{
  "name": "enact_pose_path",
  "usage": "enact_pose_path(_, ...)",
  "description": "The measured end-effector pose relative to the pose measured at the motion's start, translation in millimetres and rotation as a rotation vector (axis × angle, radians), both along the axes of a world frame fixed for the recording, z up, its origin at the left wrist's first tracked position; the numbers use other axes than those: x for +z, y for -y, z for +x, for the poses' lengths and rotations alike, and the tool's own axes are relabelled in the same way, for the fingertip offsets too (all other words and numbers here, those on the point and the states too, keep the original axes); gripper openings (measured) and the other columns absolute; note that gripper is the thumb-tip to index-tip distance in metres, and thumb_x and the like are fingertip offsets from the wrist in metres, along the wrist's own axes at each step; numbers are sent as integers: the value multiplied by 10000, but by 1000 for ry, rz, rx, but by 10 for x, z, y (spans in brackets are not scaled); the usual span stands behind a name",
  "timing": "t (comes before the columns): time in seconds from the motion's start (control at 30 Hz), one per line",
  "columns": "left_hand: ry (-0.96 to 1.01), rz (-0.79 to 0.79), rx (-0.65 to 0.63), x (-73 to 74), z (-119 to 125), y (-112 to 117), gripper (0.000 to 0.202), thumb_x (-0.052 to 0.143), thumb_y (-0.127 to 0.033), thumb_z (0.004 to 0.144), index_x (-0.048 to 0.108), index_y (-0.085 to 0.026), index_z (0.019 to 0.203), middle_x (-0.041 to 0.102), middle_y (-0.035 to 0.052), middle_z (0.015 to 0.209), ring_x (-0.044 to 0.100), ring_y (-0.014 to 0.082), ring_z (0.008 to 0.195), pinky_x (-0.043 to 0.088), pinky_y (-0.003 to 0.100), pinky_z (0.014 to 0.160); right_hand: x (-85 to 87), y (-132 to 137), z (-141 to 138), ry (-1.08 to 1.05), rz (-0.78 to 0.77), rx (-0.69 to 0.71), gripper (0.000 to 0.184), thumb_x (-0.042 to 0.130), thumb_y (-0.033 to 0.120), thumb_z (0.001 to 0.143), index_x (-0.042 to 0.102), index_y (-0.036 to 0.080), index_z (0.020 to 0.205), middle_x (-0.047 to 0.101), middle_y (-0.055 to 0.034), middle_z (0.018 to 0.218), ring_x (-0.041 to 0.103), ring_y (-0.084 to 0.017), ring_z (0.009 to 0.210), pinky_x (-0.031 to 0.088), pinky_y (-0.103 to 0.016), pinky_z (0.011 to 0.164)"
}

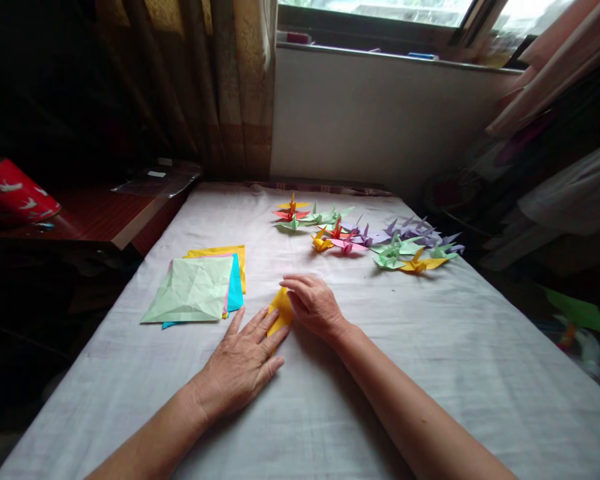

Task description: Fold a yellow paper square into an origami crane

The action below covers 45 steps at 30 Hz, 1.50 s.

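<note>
A folded piece of yellow origami paper [279,311] lies flat on the white-covered table, partly hidden by both hands. My left hand [243,367] rests palm down with fingers spread, its fingertips pressing the paper's left and lower parts. At the paper's right and top edge is my right hand [314,305], its fingers curled together against the paper; its thumb is mostly hidden. To the left, near the left fingertips, sits a stack of paper squares with a creased pale green sheet [193,288] on top, and blue [235,283] and yellow sheets [217,252] showing beneath.
Several folded paper cranes stand on the far right of the table, among them purple [413,229], green [394,252] and yellow ones [422,263]. A brown wooden desk [105,207] with a red container [15,190] adjoins at left. Clothes [575,180] hang on the right.
</note>
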<state>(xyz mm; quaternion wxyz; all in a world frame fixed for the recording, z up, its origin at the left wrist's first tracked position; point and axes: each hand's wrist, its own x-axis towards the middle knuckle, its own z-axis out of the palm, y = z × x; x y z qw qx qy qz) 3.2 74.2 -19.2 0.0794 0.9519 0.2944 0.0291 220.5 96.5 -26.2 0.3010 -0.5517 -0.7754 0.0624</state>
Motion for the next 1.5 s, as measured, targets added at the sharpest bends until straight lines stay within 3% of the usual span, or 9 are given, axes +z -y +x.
enact_pose_path(0.17, 84, -47, -31, 53, 3, -109, 435, 458, -332, 980, 483, -315, 1414, 424, 83, 1535, 388, 291, 1412, 150, 617, 1174, 83, 265, 87, 219, -82, 164, 318, 490, 268, 972, 610, 248, 1266, 584, -79, 1383, 474, -243, 1315, 337, -443, 1081)
enact_pose_path(0.33, 112, -28, -132, 123, 15, -232, 340, 406, -259, 1001, 592, -328, 1277, 486, 42, 1494, 384, 274, 1418, 167, 624, 1170, 184, 502, 114, 300, -121, 100, 277, 530, 287, 951, 635, 230, 1202, 650, -86, 1243, 571, -232, 1145, 393, -412, 1017)
enact_pose_path(0.43, 133, 39, -155, 150, 19, -259, 315, 409, -244, 1001, 644, -312, 1201, 556, 54, 1429, 432, 267, 1386, 200, 602, 1167, 147, 631, 111, 307, -95, 6, 315, 536, 299, 940, 623, 216, 1231, 627, -114, 1286, 551, -257, 1186, 389, -425, 1034)
enact_pose_path(0.63, 165, 31, -72, 95, -9, -247, 369, 403, -127, 957, 641, -271, 1199, 630, 91, 1332, 590, 207, 1229, 298, 560, 1135, 25, 403, 190, 227, -68, -71, 444, 579, 332, 911, 570, 211, 1339, 492, -155, 1463, 452, -279, 1341, 366, -461, 1075)
enact_pose_path(0.83, 202, -15, 14, 94, 56, -211, 360, 413, -100, 933, 653, -257, 1151, 641, 69, 1321, 579, 198, 1242, 298, 541, 1145, 106, 319, 171, 215, -138, -23, 235, 543, 282, 936, 692, 243, 1113, 679, -84, 1186, 604, -215, 1083, 432, -368, 954)
enact_pose_path(0.97, 205, -24, 52, 63, 124, 2, 345, 445, -144, 938, 618, -224, 1225, 644, 91, 1316, 539, 244, 1294, 290, 549, 1148, 119, 703, 128, 229, -155, -130, 222, 517, 286, 947, 693, 222, 1066, 682, -86, 1097, 598, -226, 992, 447, -353, 892)
enact_pose_path(1.13, 163, 85, 73, -10, 132, 239, 448, 496, -387, 957, 539, -215, 1368, 573, 89, 1412, 388, 287, 1412, 28, 567, 1207, 92, 960, 68, 241, -119, -240, 357, 535, 298, 932, 623, 166, 1252, 631, -147, 1283, 559, -286, 1163, 413, -431, 993)
enact_pose_path(1.33, 122, 138, 85, -88, 133, 273, 549, 359, -493, 1000, 465, -184, 1441, 504, 92, 1471, 449, 244, 1373, -32, 478, 1218, 38, 951, -117, 299, -81, -53, 519, 500, 391, 961, 485, 158, 1425, 436, -127, 1512, 333, -301, 1432, 121, -547, 1193)
enact_pose_path(1.5, 90, 152, 90, -110, 105, 293, 571, 332, -527, 999, 430, -219, 1469, 481, 70, 1493, 425, 244, 1390, -29, 476, 1217, 25, 999, -63, 300, -287, -30, 586, 458, 467, 977, 412, 167, 1478, 367, -129, 1543, 339, -290, 1435, 94, -573, 1199)
